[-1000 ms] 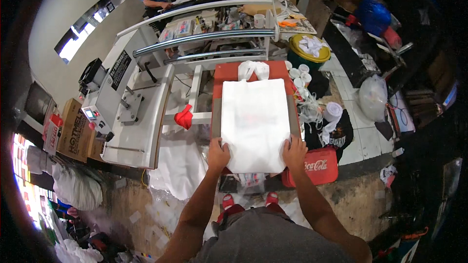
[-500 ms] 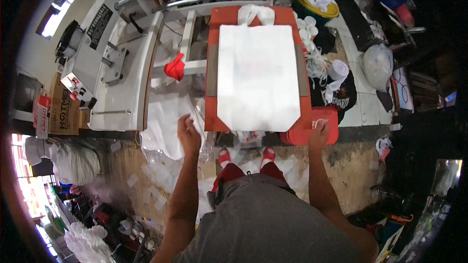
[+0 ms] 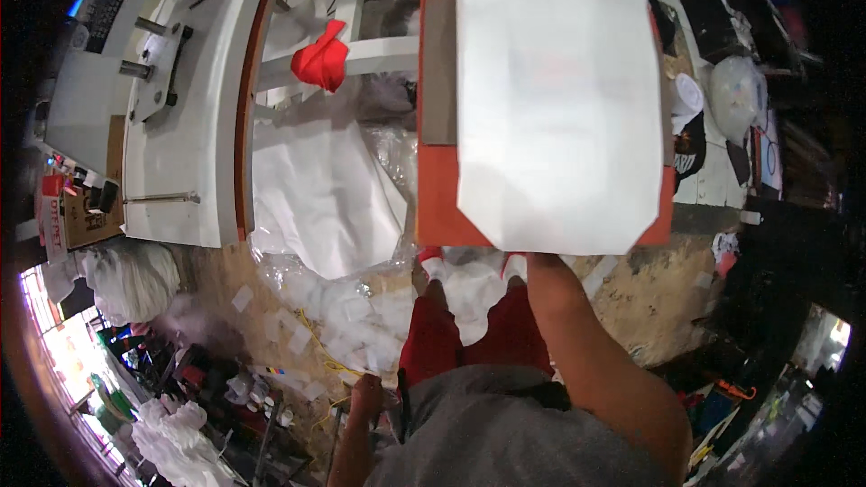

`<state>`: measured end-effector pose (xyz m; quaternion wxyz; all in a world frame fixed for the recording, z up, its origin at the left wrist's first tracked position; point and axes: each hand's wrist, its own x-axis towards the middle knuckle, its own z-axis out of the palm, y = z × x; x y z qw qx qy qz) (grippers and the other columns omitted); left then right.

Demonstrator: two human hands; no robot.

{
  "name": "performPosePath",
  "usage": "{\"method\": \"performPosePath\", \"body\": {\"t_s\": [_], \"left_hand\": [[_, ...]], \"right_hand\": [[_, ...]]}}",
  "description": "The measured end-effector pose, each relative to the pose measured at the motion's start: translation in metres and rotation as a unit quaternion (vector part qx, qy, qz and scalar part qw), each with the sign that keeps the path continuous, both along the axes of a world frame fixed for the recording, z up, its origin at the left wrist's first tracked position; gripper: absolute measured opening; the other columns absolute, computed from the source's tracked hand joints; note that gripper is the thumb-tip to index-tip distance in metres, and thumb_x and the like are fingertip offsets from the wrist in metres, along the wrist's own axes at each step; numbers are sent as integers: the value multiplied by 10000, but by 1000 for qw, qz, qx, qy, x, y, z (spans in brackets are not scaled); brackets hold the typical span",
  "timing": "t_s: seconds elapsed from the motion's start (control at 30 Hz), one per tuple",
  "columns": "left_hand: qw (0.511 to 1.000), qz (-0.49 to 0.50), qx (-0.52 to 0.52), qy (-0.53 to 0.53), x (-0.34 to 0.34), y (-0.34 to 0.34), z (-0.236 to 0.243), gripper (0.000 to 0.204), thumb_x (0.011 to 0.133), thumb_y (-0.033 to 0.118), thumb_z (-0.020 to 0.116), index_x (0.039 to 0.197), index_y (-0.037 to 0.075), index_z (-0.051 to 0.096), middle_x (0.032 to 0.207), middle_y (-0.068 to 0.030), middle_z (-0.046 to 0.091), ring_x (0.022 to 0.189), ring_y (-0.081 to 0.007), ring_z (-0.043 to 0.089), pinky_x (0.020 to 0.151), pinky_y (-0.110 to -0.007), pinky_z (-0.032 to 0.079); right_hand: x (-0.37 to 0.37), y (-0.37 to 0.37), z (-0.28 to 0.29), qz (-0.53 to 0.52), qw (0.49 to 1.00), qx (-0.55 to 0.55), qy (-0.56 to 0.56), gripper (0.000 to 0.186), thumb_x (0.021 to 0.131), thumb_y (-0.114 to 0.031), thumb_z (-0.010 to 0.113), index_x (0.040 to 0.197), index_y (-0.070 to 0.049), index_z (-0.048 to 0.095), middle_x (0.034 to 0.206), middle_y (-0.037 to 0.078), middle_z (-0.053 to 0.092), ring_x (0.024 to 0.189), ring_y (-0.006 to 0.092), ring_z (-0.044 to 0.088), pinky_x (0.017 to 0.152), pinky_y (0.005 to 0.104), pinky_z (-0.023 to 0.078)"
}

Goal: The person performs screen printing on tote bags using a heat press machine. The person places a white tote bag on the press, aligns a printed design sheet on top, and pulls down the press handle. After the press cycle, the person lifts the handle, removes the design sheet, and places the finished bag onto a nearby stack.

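Note:
A flat white tote bag (image 3: 559, 108) with cut-off lower corners lies on the red-orange board (image 3: 439, 198) of a press. Its handles are at the far end, partly cut off by the top of the view. My right forearm (image 3: 577, 307) reaches under the board's near edge, where the board and bag hide the hand. Low beside my left hip is my left hand (image 3: 364, 397), away from the board; its fingers do not show clearly. Left of the board, more white bag material (image 3: 334, 194) lies in clear plastic.
The white press head (image 3: 185, 162) with metal posts stands at the left. A red cloth (image 3: 322, 58) is tied around the white frame bar (image 3: 383, 52). White scraps (image 3: 361, 325) litter the floor around my feet. Bagged items (image 3: 735, 95) lie at the right.
My left hand has dropped from near the frame to my hip. My right hand has gone under the board. The board and bag appear larger and farther right as the view shifts closer.

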<state>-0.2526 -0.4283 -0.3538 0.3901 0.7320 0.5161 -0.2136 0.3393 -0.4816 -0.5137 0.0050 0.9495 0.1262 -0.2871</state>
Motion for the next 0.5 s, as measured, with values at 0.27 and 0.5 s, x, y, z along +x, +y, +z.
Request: {"method": "performPosePath", "body": {"t_s": [0.27, 0.5], "left_hand": [[997, 70, -11, 10, -30, 39, 2, 220, 897, 226, 615, 898, 7, 633, 928, -252, 676, 856, -440, 662, 733, -505, 537], [990, 35, 15, -136, 85, 80, -5, 219, 916, 188, 572, 884, -23, 621, 841, -260, 673, 820, -445, 664, 740, -489, 530]], "right_hand": [[5, -6, -7, -15, 999, -34, -21, 288, 942, -267, 535, 1043, -24, 650, 966, 192, 684, 880, 375, 655, 802, 442, 517], [33, -12, 35, -3, 1000, -16, 1, 298, 931, -291, 552, 1032, -35, 665, 964, 183, 691, 884, 373, 661, 806, 453, 520]]}}
